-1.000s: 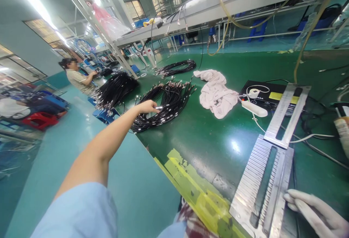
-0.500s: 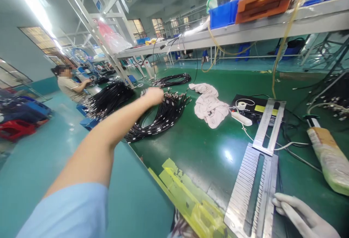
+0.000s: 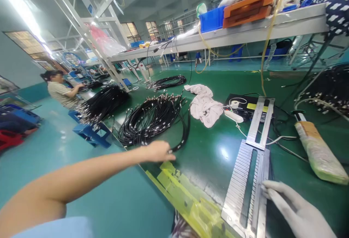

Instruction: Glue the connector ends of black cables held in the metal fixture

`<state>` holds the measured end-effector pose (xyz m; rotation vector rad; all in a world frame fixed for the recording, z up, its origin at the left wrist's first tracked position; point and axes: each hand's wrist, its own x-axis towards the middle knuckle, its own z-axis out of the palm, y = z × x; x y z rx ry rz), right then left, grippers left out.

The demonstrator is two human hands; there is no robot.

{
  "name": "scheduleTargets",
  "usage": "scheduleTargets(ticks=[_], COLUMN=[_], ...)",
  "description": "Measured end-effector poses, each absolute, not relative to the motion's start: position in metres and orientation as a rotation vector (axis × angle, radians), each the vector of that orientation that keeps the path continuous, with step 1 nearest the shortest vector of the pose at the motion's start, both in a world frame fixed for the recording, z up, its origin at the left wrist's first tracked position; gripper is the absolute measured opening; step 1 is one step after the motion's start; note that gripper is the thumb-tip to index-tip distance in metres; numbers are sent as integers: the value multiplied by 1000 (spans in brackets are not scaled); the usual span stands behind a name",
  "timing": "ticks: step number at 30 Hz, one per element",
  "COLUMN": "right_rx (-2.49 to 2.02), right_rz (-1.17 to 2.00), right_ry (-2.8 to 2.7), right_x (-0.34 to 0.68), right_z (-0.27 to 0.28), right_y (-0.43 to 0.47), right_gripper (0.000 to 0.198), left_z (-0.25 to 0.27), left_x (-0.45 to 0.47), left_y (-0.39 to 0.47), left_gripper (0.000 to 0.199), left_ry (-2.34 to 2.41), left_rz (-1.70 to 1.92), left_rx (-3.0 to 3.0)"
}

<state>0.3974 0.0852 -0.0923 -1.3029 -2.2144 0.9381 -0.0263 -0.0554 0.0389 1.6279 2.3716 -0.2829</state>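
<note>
My bare left hand (image 3: 158, 151) is closed around one end of a bundle of black cables (image 3: 183, 140) at the table's near edge. The bundle curves up and back beside a large coiled pile of black cables (image 3: 144, 118) with metal ends. My right hand (image 3: 291, 203), in a white glove, has its thumb and fingers pinched at the right edge of a slotted metal plate (image 3: 241, 180). This plate lies lengthwise on the green table, and a narrower metal piece (image 3: 256, 121) extends from its far end.
A crumpled pale cloth (image 3: 206, 108), a black device (image 3: 242, 103) and a wrapped tool (image 3: 317, 150) lie on the green table (image 3: 201, 147). Yellow tape (image 3: 188, 198) covers the near edge. More cables (image 3: 103, 101) sit left, above a blue stool (image 3: 92, 132). A seated person (image 3: 61, 91) is beyond.
My left hand has come back from the cable pile toward the near edge, drawing a bundle of cables with it. The right hand stays at the metal plate. The view has shifted slightly.
</note>
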Motion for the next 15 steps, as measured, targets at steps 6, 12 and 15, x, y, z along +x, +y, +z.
scheduleTargets(ticks=[6,12,15], right_rx=[-1028,-816,-774], right_rz=[1457,2221,2605], right_ry=[-2376,-1643,-1071], right_x=[323,259,237], right_z=[-41,-30,-30], right_y=[75,102,98], right_gripper=[48,54,61], left_z=[96,212,175], left_x=[-48,-44,1], left_y=[-35,-49,-75], left_gripper=[45,59,56], left_ry=[2503,2696,2392], left_rz=[-84,407,377], left_rx=[1721,1705,1639])
